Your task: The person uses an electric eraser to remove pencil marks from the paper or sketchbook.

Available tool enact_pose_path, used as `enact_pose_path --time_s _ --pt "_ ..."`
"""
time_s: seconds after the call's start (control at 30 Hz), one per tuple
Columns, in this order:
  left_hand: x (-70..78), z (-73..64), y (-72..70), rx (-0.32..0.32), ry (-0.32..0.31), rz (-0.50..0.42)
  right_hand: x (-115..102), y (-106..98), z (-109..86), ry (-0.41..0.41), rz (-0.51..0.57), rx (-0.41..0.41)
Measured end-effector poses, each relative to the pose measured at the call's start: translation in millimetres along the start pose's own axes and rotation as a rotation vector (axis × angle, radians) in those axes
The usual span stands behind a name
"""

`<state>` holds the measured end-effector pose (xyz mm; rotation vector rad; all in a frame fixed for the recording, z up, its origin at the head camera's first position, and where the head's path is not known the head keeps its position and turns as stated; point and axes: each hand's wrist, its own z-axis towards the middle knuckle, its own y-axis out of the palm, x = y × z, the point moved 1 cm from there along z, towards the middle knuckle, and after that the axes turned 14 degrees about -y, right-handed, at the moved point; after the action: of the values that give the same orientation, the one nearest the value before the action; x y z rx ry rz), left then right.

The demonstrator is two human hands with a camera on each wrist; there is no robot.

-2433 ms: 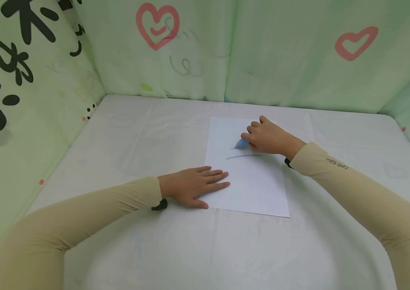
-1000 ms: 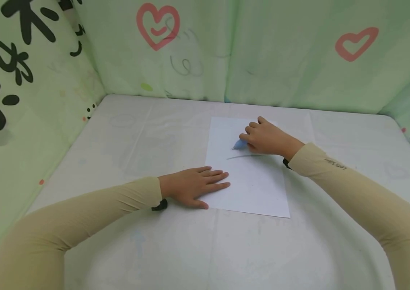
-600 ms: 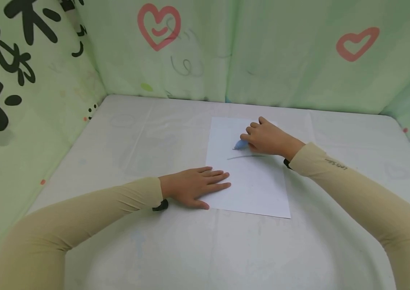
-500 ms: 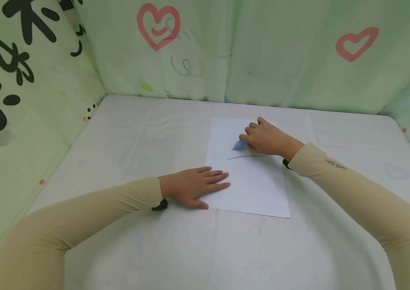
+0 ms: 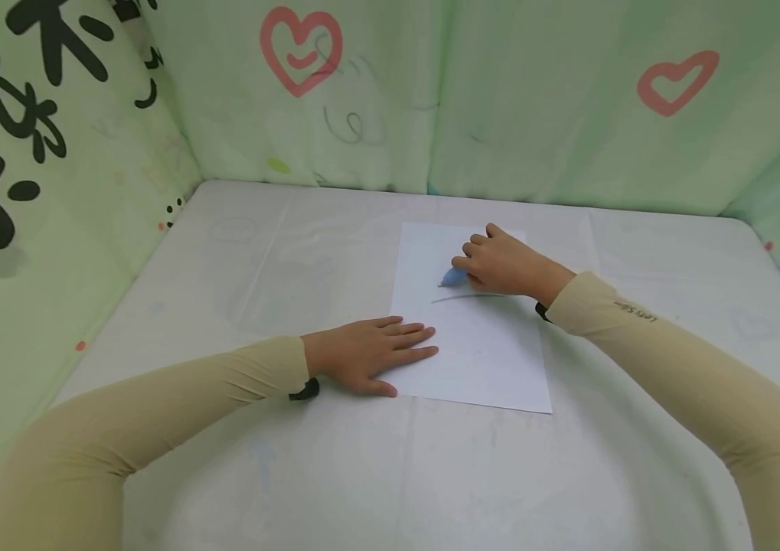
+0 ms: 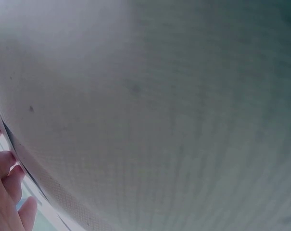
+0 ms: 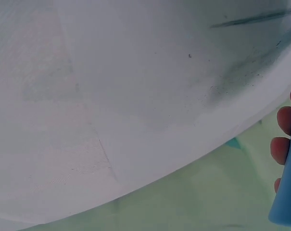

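A white sheet of paper [image 5: 479, 352] lies on the white-covered table, with one thin dark stroke [image 5: 458, 298] across it. My right hand [image 5: 503, 264] grips a thick blue pen-shaped tool [image 5: 455, 276], its narrow tip slanting down to the paper above the stroke. In the right wrist view the tool's wide blue end [image 7: 287, 202] shows, with fingertips [image 7: 280, 149] curled round it. Small dark specks and a grey smudge [image 7: 246, 72] lie near the stroke there. Flat on the paper's left edge rests my left hand [image 5: 369, 356], fingers spread and holding nothing.
Pale green curtains [image 5: 534, 115] with red hearts stand behind the table [image 5: 259, 474] and along both sides. Large black characters mark the left curtain. A dark wrist strap [image 5: 305, 389] shows below the left cuff.
My right hand has shifted slightly left and nearer with the blue tool, its tip staying at the paper. The left hand and the sheet keep their places.
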<state>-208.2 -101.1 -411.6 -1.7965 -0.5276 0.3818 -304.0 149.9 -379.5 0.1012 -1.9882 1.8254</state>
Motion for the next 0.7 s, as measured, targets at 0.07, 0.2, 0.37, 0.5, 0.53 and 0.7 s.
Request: enact_pose_path --time_s 0.07,0.2,0.37,0.5,0.53,0.7 --pt "-0.1 0.4 0.2 -0.001 -0.002 0.01 -0.1 -0.5 0.7 0.001 -0.002 -0.003" --pt "-0.5 0.7 0.5 0.004 -0.001 0.016 0.1 -0.6 1.2 0.0 -0.012 -0.003" --pt "-1.3 0.5 1.3 0.018 0.008 0.005 -0.4 -1.9 2.4 0.0 -0.015 0.005" --pt "-1.2 0.2 0.6 0.016 0.011 -0.011 -0.6 -0.6 2.8 -0.001 -0.012 -0.009" --pt "-1.0 0.0 0.2 0.015 0.011 -0.015 -0.5 0.0 3.0 0.001 -0.014 -0.009" --pt "-0.6 -0.5 -0.7 0.017 0.014 -0.018 -0.1 1.0 3.3 0.007 -0.019 -0.008"
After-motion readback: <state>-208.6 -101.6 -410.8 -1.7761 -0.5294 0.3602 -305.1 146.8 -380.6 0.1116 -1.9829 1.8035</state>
